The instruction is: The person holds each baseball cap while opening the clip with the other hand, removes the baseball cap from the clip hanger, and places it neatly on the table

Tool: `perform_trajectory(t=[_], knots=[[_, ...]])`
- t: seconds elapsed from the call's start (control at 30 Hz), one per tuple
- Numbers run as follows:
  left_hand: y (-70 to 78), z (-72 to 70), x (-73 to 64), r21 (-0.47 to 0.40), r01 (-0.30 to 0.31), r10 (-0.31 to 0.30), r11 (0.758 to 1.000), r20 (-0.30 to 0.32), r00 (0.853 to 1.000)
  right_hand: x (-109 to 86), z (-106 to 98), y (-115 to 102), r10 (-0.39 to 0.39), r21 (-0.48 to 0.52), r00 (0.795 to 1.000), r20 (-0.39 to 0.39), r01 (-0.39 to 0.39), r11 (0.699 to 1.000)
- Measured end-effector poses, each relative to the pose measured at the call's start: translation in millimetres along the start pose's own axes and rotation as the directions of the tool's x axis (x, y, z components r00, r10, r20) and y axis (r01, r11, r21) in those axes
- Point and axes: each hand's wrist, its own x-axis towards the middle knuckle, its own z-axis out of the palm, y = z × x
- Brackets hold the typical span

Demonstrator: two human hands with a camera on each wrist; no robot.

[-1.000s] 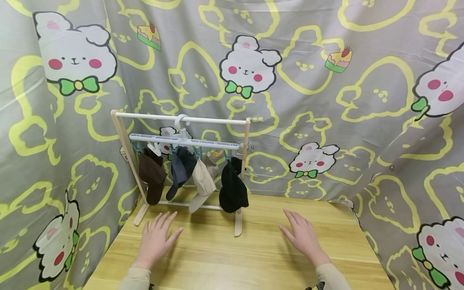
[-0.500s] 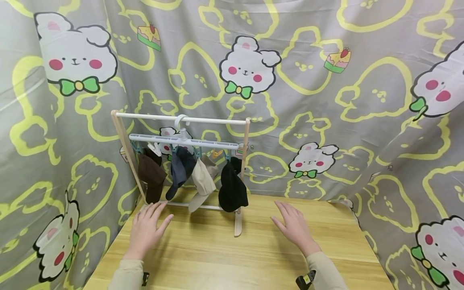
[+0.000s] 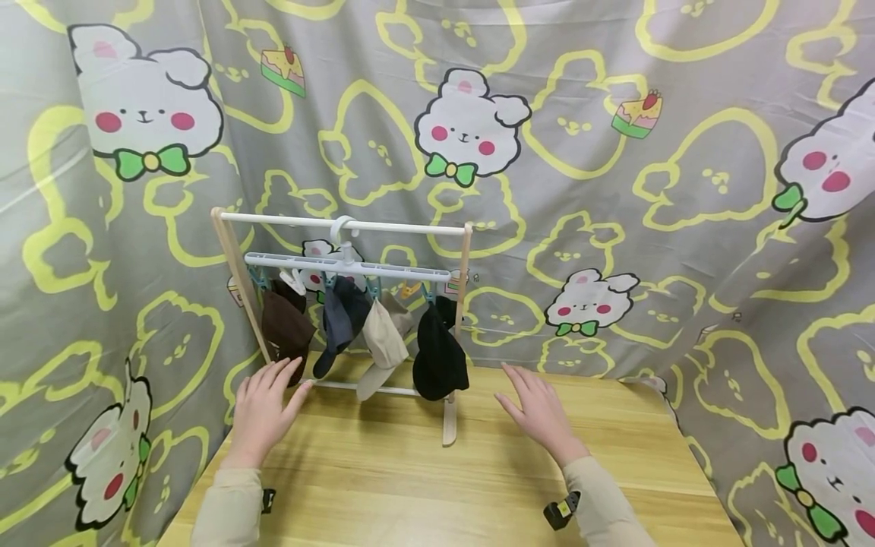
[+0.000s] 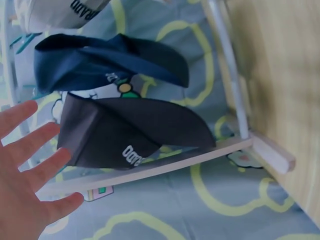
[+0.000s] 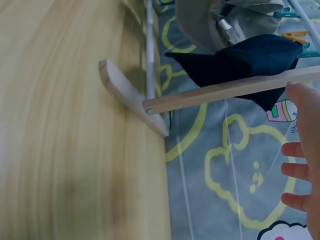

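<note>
On a small wooden rack (image 3: 462,281) with white rods, a pale blue clip hanger (image 3: 396,269) hangs by its hook. Clips hold several caps: a brown cap (image 3: 283,319) at the left, a dark blue cap (image 3: 342,311), a beige cap (image 3: 384,334) and a black cap (image 3: 437,357) at the right. My left hand (image 3: 263,410), fingers spread, is in front of the rack's left foot and overlaps the brown cap's brim in the head view. My right hand (image 3: 540,410) is right of the black cap, fingers extended. Neither hand holds anything.
The rack stands on a wooden table (image 3: 410,486) near its back edge. Grey curtains (image 3: 588,190) with bunny prints enclose the back and sides. An orange clip (image 3: 409,290) and a white clip (image 3: 292,281) also hang from the hanger.
Both hands have moved left and farther forward over the table, the left toward the brown cap and the right nearer the rack. The rack and caps stay about where they were.
</note>
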Motion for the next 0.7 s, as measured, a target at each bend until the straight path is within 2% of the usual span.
perform_trajectory(t=[0.3, 0.6, 0.7], knots=[[-7.1, -8.9, 15.9, -0.019, -0.005, 0.004, 1.0, -0.055, 0.998, 23.1, -0.1, -11.7, -0.064, -0.004, 0.995, -0.073, 0.064, 0.998], [-10.4, -14.3, 34.2, -0.012, -0.032, 0.03, 0.999, -0.114, 0.993, 41.3, -3.1, -26.9, -0.046, 0.023, 0.997, -0.054, 0.048, 0.999], [-10.8, -18.0, 41.1, -0.017, -0.034, 0.032, 0.999, -0.114, 0.993, 47.4, -3.8, -30.3, -0.06, 0.039, 0.996, -0.069, 0.062, 0.997]])
